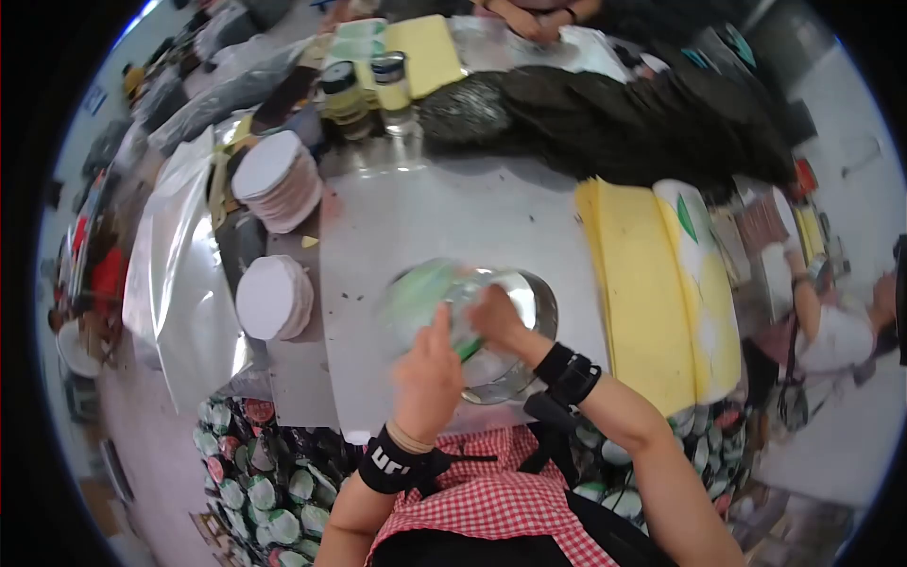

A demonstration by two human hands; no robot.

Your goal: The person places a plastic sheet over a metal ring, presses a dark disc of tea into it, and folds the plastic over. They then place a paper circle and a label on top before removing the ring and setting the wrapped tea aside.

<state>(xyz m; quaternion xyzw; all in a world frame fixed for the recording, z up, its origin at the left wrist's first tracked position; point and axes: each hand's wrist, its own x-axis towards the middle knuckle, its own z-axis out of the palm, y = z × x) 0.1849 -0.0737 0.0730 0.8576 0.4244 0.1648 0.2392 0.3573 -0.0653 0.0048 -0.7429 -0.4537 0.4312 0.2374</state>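
Observation:
A round green-and-white piece (414, 295), smeared by motion, is held over the left side of a shiny metal bowl (546, 307). My left hand (427, 373) grips the near edge of this piece, its fingers pointing forward and partly blurred. Over the bowl, my right hand (496, 317) is closed at the right side of the piece. What sits between its fingers is hidden. The bowl rests on the pale tabletop (453, 208) in front of my checked apron.
Two stacks of white discs (277, 180) (274, 298) stand to the left, beside clear plastic sheeting (175, 283). Yellow sheets (647, 293) lie right. Two jars (345, 99) (391, 85) and black plastic (605, 118) are behind. Several green-and-white round packs (274, 496) lie below. Other people work nearby.

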